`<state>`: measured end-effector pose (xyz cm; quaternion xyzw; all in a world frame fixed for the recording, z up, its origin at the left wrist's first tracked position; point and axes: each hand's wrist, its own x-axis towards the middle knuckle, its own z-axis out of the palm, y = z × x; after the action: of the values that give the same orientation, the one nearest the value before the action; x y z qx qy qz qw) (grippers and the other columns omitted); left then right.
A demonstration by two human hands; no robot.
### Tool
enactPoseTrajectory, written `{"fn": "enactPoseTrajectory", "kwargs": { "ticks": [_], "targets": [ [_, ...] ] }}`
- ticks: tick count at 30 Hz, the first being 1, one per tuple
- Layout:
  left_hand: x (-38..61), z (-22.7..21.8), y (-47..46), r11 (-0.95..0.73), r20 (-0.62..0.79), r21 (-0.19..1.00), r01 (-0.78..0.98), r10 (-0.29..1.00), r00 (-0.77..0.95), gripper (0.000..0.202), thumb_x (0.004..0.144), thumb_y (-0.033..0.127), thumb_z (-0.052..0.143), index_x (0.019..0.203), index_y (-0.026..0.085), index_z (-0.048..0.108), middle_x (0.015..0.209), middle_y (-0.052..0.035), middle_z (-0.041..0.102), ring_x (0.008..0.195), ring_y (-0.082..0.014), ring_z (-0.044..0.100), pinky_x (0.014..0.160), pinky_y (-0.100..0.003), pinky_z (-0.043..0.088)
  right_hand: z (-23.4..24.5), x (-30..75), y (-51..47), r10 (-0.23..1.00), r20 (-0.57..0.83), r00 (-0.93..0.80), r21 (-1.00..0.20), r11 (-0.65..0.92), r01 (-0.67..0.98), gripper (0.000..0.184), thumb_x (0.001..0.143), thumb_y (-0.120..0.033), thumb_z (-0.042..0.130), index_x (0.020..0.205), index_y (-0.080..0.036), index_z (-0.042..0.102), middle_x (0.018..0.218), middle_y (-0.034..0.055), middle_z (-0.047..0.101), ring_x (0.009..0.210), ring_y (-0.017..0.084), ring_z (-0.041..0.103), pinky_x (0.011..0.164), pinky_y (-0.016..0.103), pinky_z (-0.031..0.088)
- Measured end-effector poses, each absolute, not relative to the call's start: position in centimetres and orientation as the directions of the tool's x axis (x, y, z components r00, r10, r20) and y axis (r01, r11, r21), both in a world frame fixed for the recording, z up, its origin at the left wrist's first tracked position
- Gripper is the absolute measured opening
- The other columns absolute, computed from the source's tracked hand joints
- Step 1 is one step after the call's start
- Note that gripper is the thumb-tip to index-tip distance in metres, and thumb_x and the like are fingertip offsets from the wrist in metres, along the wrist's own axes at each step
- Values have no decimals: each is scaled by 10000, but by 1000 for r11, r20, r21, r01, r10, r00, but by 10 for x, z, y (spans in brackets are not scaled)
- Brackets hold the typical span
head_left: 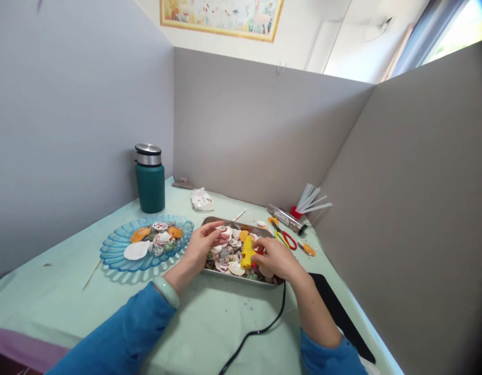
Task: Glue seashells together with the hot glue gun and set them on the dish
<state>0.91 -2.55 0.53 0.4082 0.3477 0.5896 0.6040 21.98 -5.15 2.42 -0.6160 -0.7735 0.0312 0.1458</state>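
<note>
My left hand (206,242) is closed in a pinch on a small pale shell (226,233) over the left part of a metal tray (241,281). Under both hands, the tray is filled with many mixed shells (236,268), white, orange and speckled. My right hand (275,256) curls round a yellow hot glue gun (247,252) with red parts, above the tray's right half. A black cord (260,331) runs from the tray's right corner toward the front edge. The palm side of my right hand is hidden.
On the left stands a blue scalloped plate (111,256) with shells, and behind it a green flask (150,188). To the right lie scissors (289,240), a clear tube (286,219), glue sticks (310,199) and a black mat (340,315). Grey partitions (264,130) surround the table.
</note>
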Motion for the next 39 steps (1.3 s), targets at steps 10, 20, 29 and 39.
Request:
{"fn": "enactPoseTrajectory", "kwargs": {
  "ticks": [10, 20, 29, 39],
  "targets": [
    [7, 2, -20, 37, 14, 841, -540, 996, 90, 241, 737, 155, 689, 964, 75, 668, 896, -119, 722, 825, -168, 694, 794, -264, 556, 26, 206, -68, 990, 116, -77, 6, 77, 997, 387, 704, -351, 695, 1045, -184, 620, 1040, 134, 636, 962, 287, 591, 740, 338, 366],
    [7, 3, -21, 27, 22, 858, -513, 996, 88, 251, 648, 180, 761, 868, 96, 674, 748, -57, 697, 690, -136, 672, 726, -261, 554, 20, 215, -61, 967, 250, -55, -426, 161, 890, 299, 854, -356, 512, 1082, -191, 612, 928, 90, 699, 845, 241, 632, 694, 308, 406],
    [11, 2, -24, -23, 75, 944, -330, 986, 147, 318, 615, 310, 781, 839, 124, 652, 691, -13, 673, 618, -125, 655, 626, -241, 535, 11, 208, -55, 991, 136, -3, -991, 136, 14, 311, 772, -472, 635, 867, -188, 552, 495, -95, 399, 432, 90, 368, 466, 242, 410],
    [8, 8, -23, 133, -59, 879, -457, 983, 172, 234, 665, 176, 755, 842, 115, 615, 764, -70, 707, 679, -134, 682, 684, -236, 547, 4, 201, -60, 973, 138, -185, -990, 142, 10, 291, 794, -460, 635, 774, -186, 539, 436, -91, 409, 389, 69, 337, 416, 213, 300]
  ]
}}
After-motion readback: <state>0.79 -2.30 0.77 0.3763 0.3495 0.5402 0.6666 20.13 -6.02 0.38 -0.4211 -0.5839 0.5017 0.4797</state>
